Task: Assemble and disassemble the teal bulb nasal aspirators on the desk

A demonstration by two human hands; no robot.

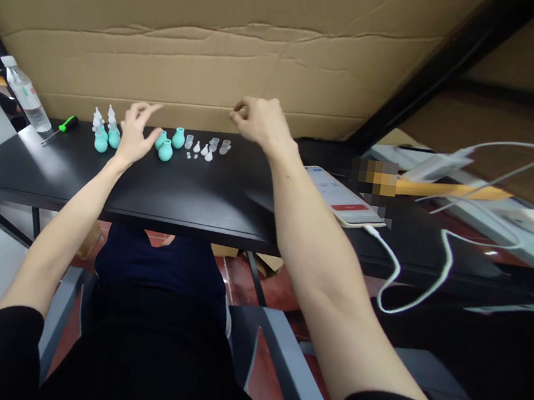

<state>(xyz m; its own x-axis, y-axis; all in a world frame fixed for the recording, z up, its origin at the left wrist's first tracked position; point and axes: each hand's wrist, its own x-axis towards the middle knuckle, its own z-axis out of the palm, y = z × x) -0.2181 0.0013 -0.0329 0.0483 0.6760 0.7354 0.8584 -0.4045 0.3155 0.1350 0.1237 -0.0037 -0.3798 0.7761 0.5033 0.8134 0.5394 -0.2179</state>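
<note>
My left hand is open over the table, thumb and fingers spread, with nothing in it. Beside it on the left stand turquoise rubber squeeze bulbs with clear pointed nozzles; the hand partly hides this area. Just right of the hand are bare turquoise bulbs. Further right lie small clear cups and white cone-shaped tips, with tiny pale pieces among them. My right hand is raised near the cardboard, fingers curled closed. Whatever it may hold is too small or hidden.
The black table backs onto a cardboard sheet. At left stand a water bottle and a green-handled screwdriver. A phone with a white cable lies under my right forearm's side, near a yellow-handled tool.
</note>
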